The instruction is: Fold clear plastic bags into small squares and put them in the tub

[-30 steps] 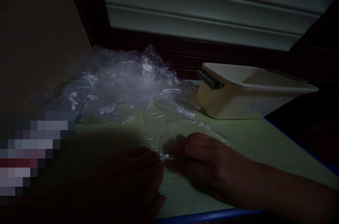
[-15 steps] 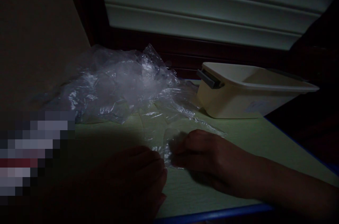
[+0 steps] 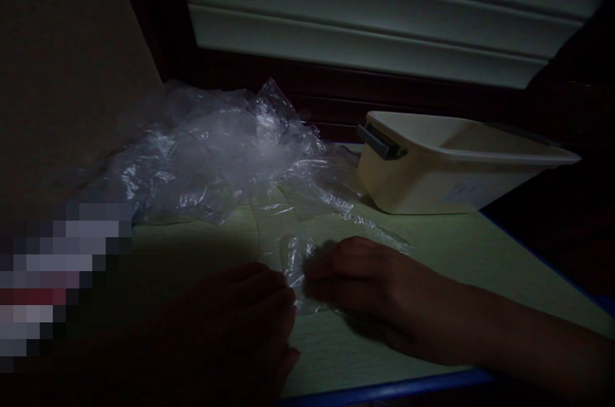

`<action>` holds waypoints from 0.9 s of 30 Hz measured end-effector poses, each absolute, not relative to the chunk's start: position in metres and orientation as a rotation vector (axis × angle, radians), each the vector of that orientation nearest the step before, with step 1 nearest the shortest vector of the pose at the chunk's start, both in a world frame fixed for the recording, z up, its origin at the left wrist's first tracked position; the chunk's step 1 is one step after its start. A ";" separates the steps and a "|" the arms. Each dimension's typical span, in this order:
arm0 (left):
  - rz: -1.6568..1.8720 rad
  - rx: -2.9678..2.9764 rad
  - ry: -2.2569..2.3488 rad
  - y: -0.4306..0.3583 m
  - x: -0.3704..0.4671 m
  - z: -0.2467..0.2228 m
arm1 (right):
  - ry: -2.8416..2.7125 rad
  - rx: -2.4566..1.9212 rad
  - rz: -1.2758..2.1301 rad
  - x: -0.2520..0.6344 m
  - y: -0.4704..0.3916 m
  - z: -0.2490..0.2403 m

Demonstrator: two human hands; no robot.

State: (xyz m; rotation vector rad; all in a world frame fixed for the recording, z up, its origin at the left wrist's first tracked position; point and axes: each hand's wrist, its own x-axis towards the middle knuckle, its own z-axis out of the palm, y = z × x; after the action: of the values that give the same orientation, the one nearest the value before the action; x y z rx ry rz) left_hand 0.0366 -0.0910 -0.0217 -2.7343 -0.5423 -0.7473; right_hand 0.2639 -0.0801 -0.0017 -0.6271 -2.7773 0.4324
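Observation:
A clear plastic bag [image 3: 296,253] lies on the light green table between my two hands. My right hand [image 3: 369,285] is closed on the bag's right side, its fingertips bunched down near the tabletop. From the lower left, my left hand [image 3: 250,317] reaches in with curled fingers at the bag's left edge; deep shadow covers most of it. Beyond the hands, a crumpled heap of clear plastic bags [image 3: 225,144] spreads over the back left of the table, and thin film from it trails toward my right hand.
A cream plastic bin [image 3: 423,182] with a dark grey handle latch stands at the back right, overhanging the table's right side. The table [image 3: 384,368] has a blue edge. Behind it are a dark frame and a slatted shutter [image 3: 365,22]. The room is dim.
Both hands have shifted slightly left. The plastic between them has bunched up and now stands a little higher in the gap.

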 end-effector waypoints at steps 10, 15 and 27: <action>-0.897 -2.686 -0.461 -0.090 0.035 -0.019 | -2.739 -0.695 0.435 0.264 -0.079 -0.003; -0.849 -2.731 -0.433 -0.092 0.033 -0.018 | -2.760 -0.715 0.449 0.263 -0.078 -0.004; -0.876 -2.644 -0.667 -0.096 0.038 -0.028 | -2.614 -1.179 0.344 0.269 -0.065 -0.004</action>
State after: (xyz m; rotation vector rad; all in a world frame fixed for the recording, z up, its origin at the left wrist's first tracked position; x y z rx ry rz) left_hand 0.0383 -0.0963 -0.0278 -2.6436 -0.6667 -0.8757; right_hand 0.2687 -0.0650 -0.0042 -1.1795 -2.6142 0.3437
